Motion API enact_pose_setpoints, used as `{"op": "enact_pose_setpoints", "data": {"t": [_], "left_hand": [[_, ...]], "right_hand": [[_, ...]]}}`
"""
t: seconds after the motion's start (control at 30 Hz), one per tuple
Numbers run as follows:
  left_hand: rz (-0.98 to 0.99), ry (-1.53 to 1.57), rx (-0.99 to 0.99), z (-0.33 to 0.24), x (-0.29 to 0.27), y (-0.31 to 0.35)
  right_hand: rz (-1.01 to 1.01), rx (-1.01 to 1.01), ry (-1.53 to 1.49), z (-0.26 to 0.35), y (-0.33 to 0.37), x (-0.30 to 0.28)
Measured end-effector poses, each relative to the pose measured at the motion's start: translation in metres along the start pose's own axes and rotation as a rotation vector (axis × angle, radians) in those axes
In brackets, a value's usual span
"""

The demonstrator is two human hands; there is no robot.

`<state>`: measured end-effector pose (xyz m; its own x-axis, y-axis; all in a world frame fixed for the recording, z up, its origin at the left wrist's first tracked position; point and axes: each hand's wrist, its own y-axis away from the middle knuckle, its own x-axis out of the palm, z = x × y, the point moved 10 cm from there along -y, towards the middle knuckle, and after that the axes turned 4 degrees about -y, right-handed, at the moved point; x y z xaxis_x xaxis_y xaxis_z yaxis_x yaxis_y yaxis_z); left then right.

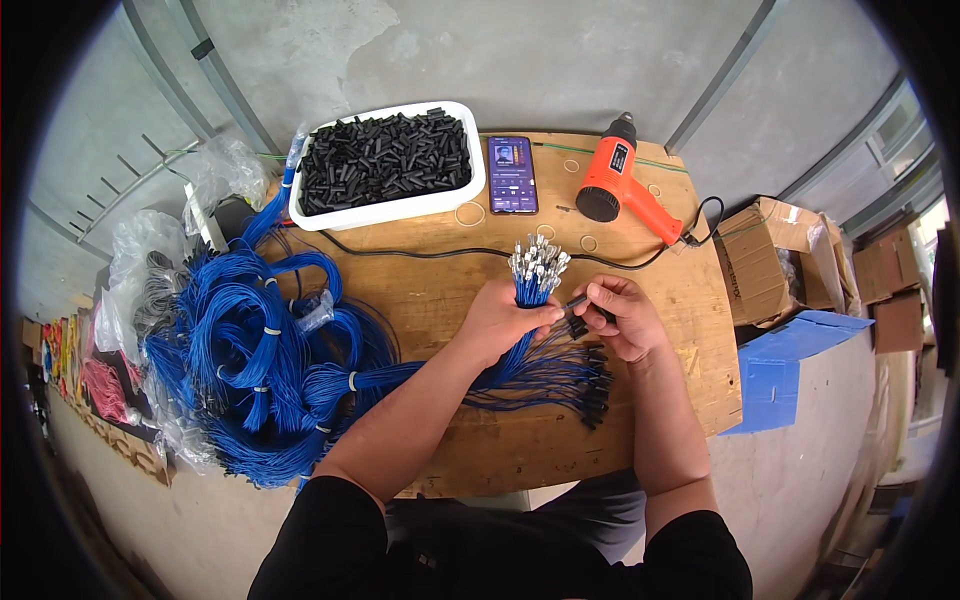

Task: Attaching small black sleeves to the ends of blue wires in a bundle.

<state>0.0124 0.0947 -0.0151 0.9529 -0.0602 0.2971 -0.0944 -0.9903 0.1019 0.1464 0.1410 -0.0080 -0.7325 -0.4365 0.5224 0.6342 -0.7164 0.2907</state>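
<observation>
My left hand [503,318] is closed around a bunch of blue wires whose silver metal terminals [538,262] fan out above the fist. Close by on its right, my right hand [620,312] pinches short black sleeves [603,314] between thumb and fingers; one points toward the bunch. Below the hands, more blue wires [520,385] spread over the table, with black sleeves [597,385] on their ends. These wires run left into a large coiled heap of blue wire [262,345], tied in places with pale bands.
A white tub [388,214] of black sleeves stands at the back, beside a phone [512,176]. An orange heat gun [622,182] lies at the back right, its black cord [430,252] crossing the wooden table [690,330]. Rubber bands are scattered about. Cardboard boxes [752,265] stand off the right edge.
</observation>
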Motion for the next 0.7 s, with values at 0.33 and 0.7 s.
{"op": "enact_pose_setpoints", "data": {"t": [0.33, 0.7], "left_hand": [[-0.002, -0.018, -0.004, 0.001, -0.001, 0.000], [-0.025, -0.366, 0.112, -0.008, -0.004, 0.000]], "right_hand": [[-0.002, 0.009, 0.035, -0.004, -0.001, -0.003], [-0.142, -0.156, 0.069, 0.014, 0.000, -0.011]]}}
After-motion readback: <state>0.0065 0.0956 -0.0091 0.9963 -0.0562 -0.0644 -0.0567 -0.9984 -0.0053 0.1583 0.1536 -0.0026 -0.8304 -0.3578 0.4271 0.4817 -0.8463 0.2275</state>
